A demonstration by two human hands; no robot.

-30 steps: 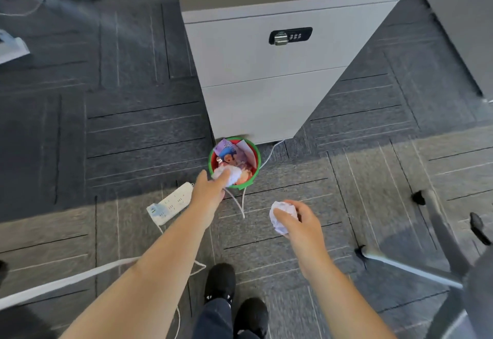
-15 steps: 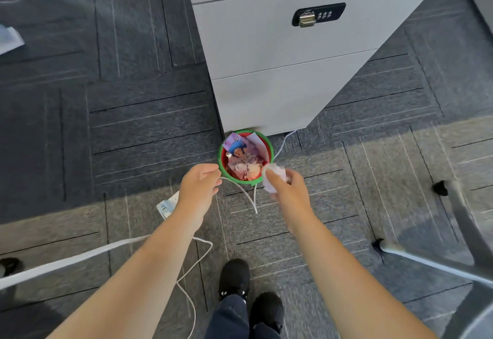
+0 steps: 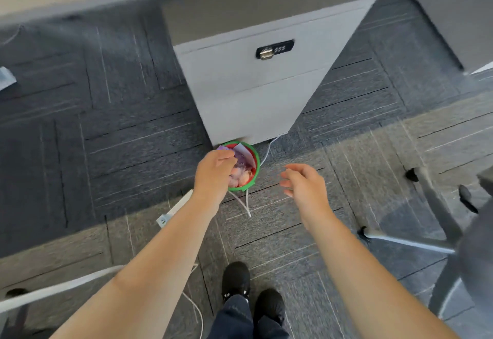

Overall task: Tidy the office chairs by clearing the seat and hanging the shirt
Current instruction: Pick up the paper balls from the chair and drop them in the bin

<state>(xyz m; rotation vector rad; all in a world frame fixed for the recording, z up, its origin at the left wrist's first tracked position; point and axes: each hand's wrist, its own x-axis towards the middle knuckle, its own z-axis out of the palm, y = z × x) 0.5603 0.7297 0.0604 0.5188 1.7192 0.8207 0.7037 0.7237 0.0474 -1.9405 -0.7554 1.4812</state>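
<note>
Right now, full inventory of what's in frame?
small bin: 1, red with green rim, on the carpet at the cabinet's foot, holding crumpled paper and wrappers
drawer cabinet: 1, light grey, combination lock on top drawer, centre
power strip: 1, white, on the floor partly under the left forearm
cables: white, by the bin
chair base: 1, grey with black casters, right
carpet tiles: grey, floor
shoes: 2, black, bottom centre
left hand: over the bin's near edge, fingers curled
right hand: open, empty, right of the bin
</note>
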